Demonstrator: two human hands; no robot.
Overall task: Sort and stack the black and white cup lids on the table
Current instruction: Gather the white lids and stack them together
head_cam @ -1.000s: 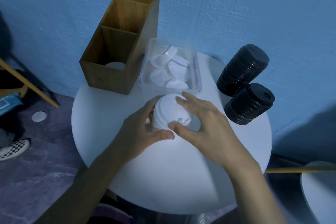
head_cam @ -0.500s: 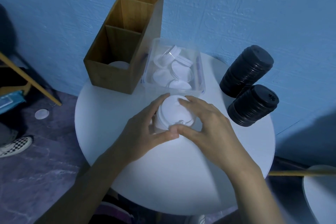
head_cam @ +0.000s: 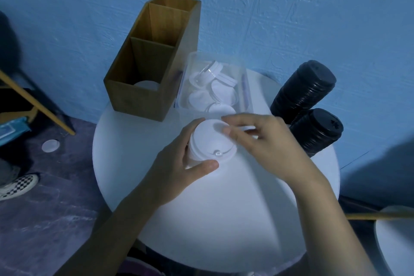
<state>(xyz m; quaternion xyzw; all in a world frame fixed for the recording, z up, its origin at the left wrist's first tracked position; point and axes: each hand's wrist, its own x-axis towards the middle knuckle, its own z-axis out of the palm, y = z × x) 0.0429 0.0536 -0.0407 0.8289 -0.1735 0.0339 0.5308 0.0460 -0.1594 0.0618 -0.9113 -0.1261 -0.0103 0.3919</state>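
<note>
A stack of white cup lids [head_cam: 209, 142] stands in the middle of the round white table [head_cam: 224, 219]. My left hand [head_cam: 177, 168] grips the stack from the left, thumb in front and fingers behind. My right hand [head_cam: 262, 141] hovers at the stack's right top edge, fingertips near the top lid; whether they touch it I cannot tell. Two stacks of black lids [head_cam: 303, 92] [head_cam: 315, 134] lie tilted at the right, by the wall. A clear plastic box [head_cam: 245, 87] behind the stack holds several loose white lids [head_cam: 220, 94].
A wooden two-compartment organizer [head_cam: 139, 96] stands at the table's back left with a white lid [head_cam: 145, 85] in its front compartment. One white lid [head_cam: 50, 145] lies on the dark floor at left, near a checkered shoe [head_cam: 18, 186]. A blue wall rises behind.
My right hand has lifted off the front of the white stack and shifted to its right top edge. The left hand keeps its hold on the stack.
</note>
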